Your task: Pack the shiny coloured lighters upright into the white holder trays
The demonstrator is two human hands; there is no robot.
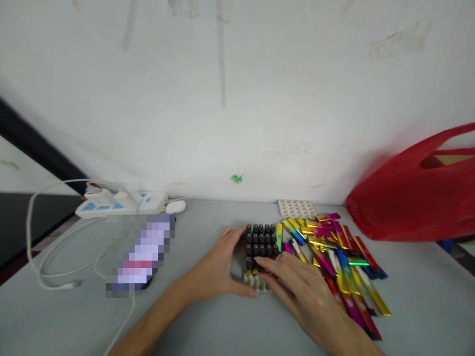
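Note:
Rows of black-ended sticks stand upright and close together in a pale holed tray, whose front holes show bare. My left hand curves round the tray's left side, fingers at the back corner and thumb at the front, bracing it. Over the front row, my right hand pinches a black-ended stick next to the leftmost one; the fingers hide most of it. Right of the tray lies a loose heap of shiny coloured sticks, in gold, red, blue and magenta, partly beneath my right hand and forearm.
A second pale holed tray lies by the wall. A red bag stands at the back right. On the left are a phone with a blurred screen, a white power strip, a small white case and looping white cables.

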